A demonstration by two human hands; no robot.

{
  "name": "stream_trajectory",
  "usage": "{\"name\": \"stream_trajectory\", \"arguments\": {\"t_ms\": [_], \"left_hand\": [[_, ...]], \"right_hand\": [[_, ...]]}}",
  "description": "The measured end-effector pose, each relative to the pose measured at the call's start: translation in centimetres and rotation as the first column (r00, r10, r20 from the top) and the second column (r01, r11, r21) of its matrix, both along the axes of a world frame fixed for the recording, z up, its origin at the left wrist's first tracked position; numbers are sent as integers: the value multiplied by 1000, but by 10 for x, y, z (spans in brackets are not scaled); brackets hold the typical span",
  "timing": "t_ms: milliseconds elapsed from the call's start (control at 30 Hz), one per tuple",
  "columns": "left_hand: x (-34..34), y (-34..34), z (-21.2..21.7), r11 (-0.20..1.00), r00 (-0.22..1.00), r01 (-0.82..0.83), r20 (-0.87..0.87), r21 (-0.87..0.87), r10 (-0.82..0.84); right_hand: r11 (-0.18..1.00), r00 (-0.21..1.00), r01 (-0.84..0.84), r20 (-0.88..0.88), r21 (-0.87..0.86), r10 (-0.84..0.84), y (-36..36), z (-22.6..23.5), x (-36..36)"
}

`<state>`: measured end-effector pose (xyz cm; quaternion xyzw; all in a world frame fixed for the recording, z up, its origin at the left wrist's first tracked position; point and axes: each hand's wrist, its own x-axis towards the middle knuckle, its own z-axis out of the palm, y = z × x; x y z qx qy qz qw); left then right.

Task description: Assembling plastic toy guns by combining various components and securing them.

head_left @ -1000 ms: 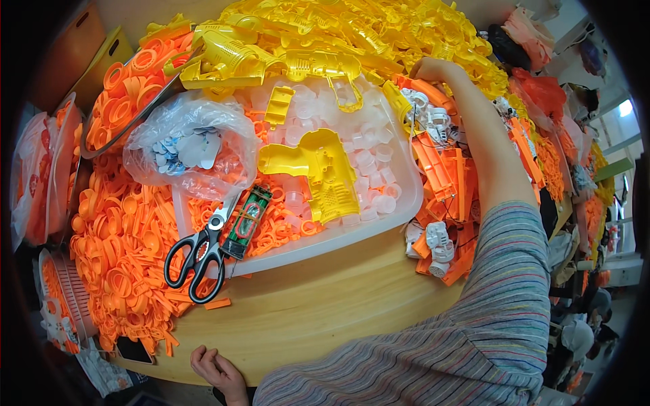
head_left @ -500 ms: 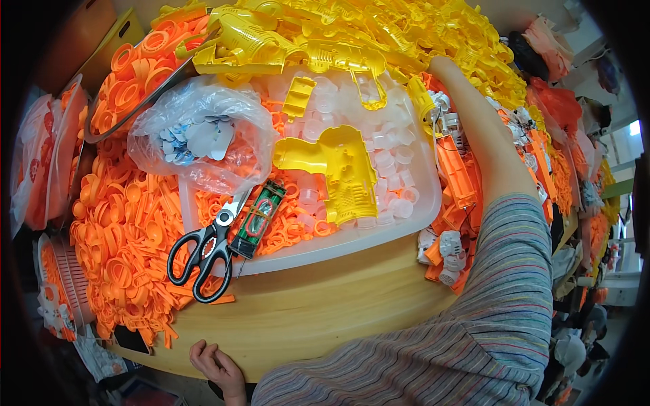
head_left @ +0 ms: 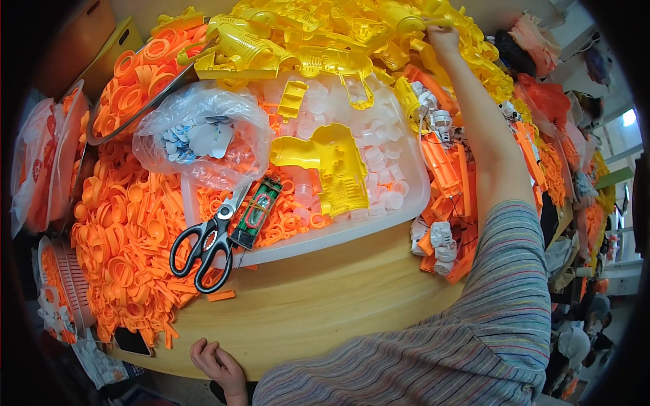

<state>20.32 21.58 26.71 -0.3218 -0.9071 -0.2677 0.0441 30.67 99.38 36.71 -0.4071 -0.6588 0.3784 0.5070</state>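
Note:
My right hand reaches far into a heap of yellow plastic parts, its fingers closed round the end of a yellow plastic shell half; the fingertips are partly hidden. My left hand rests at the table's near edge, empty, with loosely bent fingers slightly apart. Another yellow shell half, shaped like a hair dryer, lies on a translucent tray over small clear cups. Black-handled scissors lie by a green, wire-wrapped part at the tray's left corner.
Orange plastic parts are heaped on the left. A clear bag holds pale blue and white pieces. Orange and white wired assemblies sit beneath my right forearm. A dark flat object lies at the table's left edge.
My right hand has moved farther away and up out of the yellow heap, now showing with a shell half. The view has shifted slightly. My left hand stays in place.

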Motion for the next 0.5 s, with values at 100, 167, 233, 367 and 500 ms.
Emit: {"name": "stream_trajectory", "arguments": {"t_ms": [100, 167, 233, 367, 500], "left_hand": [[-1, 2, -2, 999, 1000, 25, 3, 24, -25], [-3, 3, -4, 999, 999, 37, 13, 30, -37], [-2, -1, -4, 999, 1000, 24, -3, 21, -24], [-2, 3, -3, 997, 996, 71, -49, 30, -70], [-1, 4, 5, 999, 997, 49, -61, 20, -48]], "right_hand": [[951, 941, -298, -191, -84, 278, 30, 24, 13], [937, 960, -272, -124, -218, 250, 48, 43, -7], [894, 964, -265, -70, -361, 257, 25, 53, -42], [473, 688, -329, 550, 817, -472, -34, 91, -53], [270, 889, -279, 354, 922, -291, -77, 96, -69]]}}
